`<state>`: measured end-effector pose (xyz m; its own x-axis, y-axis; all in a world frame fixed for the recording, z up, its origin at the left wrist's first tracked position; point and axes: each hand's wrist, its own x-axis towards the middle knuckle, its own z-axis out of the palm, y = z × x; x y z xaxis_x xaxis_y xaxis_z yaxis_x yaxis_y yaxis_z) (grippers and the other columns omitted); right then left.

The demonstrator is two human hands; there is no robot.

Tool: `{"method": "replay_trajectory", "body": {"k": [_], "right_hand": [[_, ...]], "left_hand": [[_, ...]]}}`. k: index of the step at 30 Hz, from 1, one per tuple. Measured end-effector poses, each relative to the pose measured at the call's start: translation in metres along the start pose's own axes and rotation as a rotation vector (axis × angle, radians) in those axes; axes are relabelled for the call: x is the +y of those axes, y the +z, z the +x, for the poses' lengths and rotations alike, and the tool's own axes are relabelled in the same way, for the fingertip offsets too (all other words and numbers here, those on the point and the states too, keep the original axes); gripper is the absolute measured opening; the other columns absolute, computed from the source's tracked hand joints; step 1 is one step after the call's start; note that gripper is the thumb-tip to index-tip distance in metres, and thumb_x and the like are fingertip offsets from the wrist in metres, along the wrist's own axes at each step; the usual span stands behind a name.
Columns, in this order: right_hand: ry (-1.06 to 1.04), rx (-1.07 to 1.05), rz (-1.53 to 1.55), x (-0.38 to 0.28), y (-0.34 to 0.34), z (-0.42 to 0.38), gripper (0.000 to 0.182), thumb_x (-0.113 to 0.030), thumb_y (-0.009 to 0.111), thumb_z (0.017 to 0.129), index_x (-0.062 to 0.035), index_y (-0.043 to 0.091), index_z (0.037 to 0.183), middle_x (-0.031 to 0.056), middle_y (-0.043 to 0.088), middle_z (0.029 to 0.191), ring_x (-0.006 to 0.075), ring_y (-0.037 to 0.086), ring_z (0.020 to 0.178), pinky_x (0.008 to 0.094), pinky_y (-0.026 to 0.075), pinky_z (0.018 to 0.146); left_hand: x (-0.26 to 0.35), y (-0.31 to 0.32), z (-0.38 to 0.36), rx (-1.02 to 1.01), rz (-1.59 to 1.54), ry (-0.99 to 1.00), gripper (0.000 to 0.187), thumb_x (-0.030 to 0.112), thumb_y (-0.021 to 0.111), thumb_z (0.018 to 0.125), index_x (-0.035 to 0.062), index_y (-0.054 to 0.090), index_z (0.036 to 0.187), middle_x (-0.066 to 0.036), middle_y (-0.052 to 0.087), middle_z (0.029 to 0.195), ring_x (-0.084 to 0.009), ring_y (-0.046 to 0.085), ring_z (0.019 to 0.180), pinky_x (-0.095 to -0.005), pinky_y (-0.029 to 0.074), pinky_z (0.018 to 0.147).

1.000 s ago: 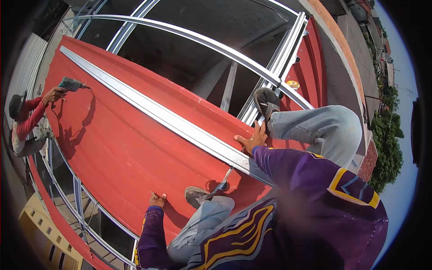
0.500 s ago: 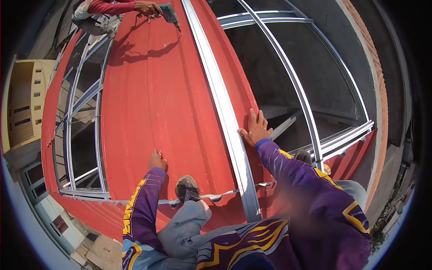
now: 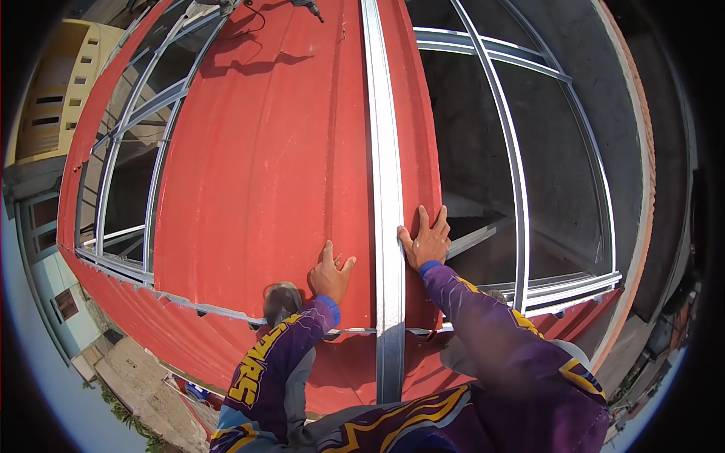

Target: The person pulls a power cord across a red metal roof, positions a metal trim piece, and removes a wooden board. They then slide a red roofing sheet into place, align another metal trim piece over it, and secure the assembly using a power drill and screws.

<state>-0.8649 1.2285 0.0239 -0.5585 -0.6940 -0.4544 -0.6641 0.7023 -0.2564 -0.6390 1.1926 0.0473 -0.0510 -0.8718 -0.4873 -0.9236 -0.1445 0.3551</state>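
One red roof sheet, lying under metal channel, reaching past both its sides. Left hand just left of channel: index and thumb out, other fingers folded or hidden, can't tell if grasping anything. Right hand just right of channel: fingers spread, released. Probably thin sheet, stiff along ribs, slick, dentable; best taken by long edges.

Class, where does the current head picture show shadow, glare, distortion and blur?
Head view: shadow on the red sheet near the drill; glare whitening much of the metal strip; same view: frame bars bowed, apparently by lens distortion, and corners black; same view: a hazy smudge blurring the right sleeve.
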Motion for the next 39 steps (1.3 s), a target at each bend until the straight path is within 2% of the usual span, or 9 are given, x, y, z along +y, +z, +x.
{"method": "replay_trajectory", "body": {"k": [6, 8, 14, 19, 22, 25, 30, 34, 39], "right_hand": [[0.015, -0.071, -0.019, -0.004, -0.007, 0.003, 0.075, -0.058, 0.057, 0.085, -0.0186, 0.036, 0.146, 0.0256, 0.014, 0.154, 0.0423, 0.03, 0.134, 0.0568, 0.037, 0.1], [0.036, -0.135, -0.014, -0.004, -0.02, 0.008, 0.076, -0.058, 0.057, 0.085, -0.0189, 0.034, 0.146, 0.0252, 0.011, 0.155, 0.0425, 0.028, 0.136, 0.0573, 0.037, 0.1], [-0.022, -0.557, 0.073, 0.003, -0.047, 0.039, 0.091, -0.053, 0.067, 0.08, -0.0129, 0.023, 0.148, 0.0397, -0.001, 0.148, 0.0623, 0.028, 0.129, 0.0571, 0.035, 0.106], [-0.189, -0.525, 0.146, 0.038, -0.019, 0.065, 0.1, -0.047, 0.073, 0.077, -0.0101, 0.014, 0.149, 0.0413, 0.005, 0.145, 0.0583, 0.033, 0.128, 0.051, 0.037, 0.107], [-0.308, -0.388, 0.271, 0.053, -0.011, 0.07, 0.106, -0.015, 0.081, 0.073, -0.0128, 0.006, 0.148, 0.0347, 0.025, 0.134, 0.0512, 0.045, 0.12, 0.0471, 0.044, 0.105], [-0.27, -0.438, 0.326, 0.045, -0.015, 0.07, 0.104, -0.012, 0.081, 0.073, -0.0163, 0.009, 0.148, 0.0332, 0.025, 0.134, 0.0489, 0.047, 0.12, 0.0459, 0.045, 0.104], [-0.208, -0.452, 0.308, 0.045, -0.023, 0.069, 0.104, -0.01, 0.081, 0.072, -0.0201, 0.01, 0.148, 0.031, 0.027, 0.133, 0.0456, 0.05, 0.118, 0.0451, 0.049, 0.1], [-0.221, -0.491, 0.356, 0.039, -0.026, 0.07, 0.105, -0.008, 0.081, 0.072, -0.0192, 0.009, 0.148, 0.0301, 0.027, 0.131, 0.0438, 0.051, 0.116, 0.0443, 0.05, 0.099], [-0.335, -0.388, 0.309, 0.045, -0.031, 0.068, 0.104, -0.01, 0.083, 0.069, -0.0169, 0.014, 0.146, 0.0324, 0.029, 0.13, 0.0472, 0.05, 0.114, 0.0473, 0.041, 0.107]], "left_hand": [[0.001, 0.002, 0.001, 0.156, 0.044, 0.108, 0.068, 0.04, 0.074, 0.079, 0.0024, 0.054, 0.131, -0.016, 0.07, 0.102, -0.0325, 0.07, 0.083, -0.0411, 0.055, 0.071], [0.005, -0.003, 0.002, 0.037, 0.052, 0.042, 0.069, 0.04, 0.074, 0.079, 0.0026, 0.053, 0.133, -0.017, 0.07, 0.103, -0.0326, 0.07, 0.083, -0.0417, 0.055, 0.071], [0.008, -0.008, 0.001, 0.029, 0.122, 0.031, 0.072, 0.042, 0.074, 0.078, 0.0037, 0.052, 0.135, -0.018, 0.07, 0.102, -0.0324, 0.07, 0.085, -0.0425, 0.055, 0.073], [-0.004, -0.003, 0.005, 0.068, 0.036, 0.08, 0.073, 0.04, 0.077, 0.077, 0.0029, 0.052, 0.135, -0.017, 0.069, 0.108, -0.0313, 0.068, 0.096, -0.0409, 0.054, 0.083], [-0.02, -0.023, 0.01, -0.155, -0.245, 0.069, 0.08, 0.031, 0.079, 0.077, 0.0031, 0.042, 0.143, -0.027, 0.057, 0.128, -0.0321, 0.059, 0.118, -0.0366, 0.047, 0.099], [-0.027, -0.046, 0.01, -0.327, -0.068, 0.048, 0.08, 0.031, 0.079, 0.077, 0.0076, 0.042, 0.144, -0.028, 0.056, 0.129, -0.0339, 0.058, 0.119, -0.0386, 0.046, 0.1], [-0.019, -0.013, -0.015, -0.028, 0.021, 0.007, 0.07, 0.048, 0.07, 0.081, 0.0224, 0.047, 0.142, -0.018, 0.069, 0.108, -0.0347, 0.067, 0.098, -0.0428, 0.051, 0.088], [0.007, -0.012, -0.036, 0.081, 0.136, -0.197, 0.066, 0.051, 0.067, 0.081, 0.0225, 0.052, 0.138, -0.012, 0.072, 0.092, -0.0301, 0.069, 0.088, -0.0429, 0.053, 0.083], [-0.004, 0.013, -0.013, 0.314, 0.051, -0.002, 0.057, 0.051, 0.068, 0.081, 0.0222, 0.06, 0.13, -0.005, 0.073, 0.086, -0.0262, 0.071, 0.077, -0.0445, 0.055, 0.07]]}}
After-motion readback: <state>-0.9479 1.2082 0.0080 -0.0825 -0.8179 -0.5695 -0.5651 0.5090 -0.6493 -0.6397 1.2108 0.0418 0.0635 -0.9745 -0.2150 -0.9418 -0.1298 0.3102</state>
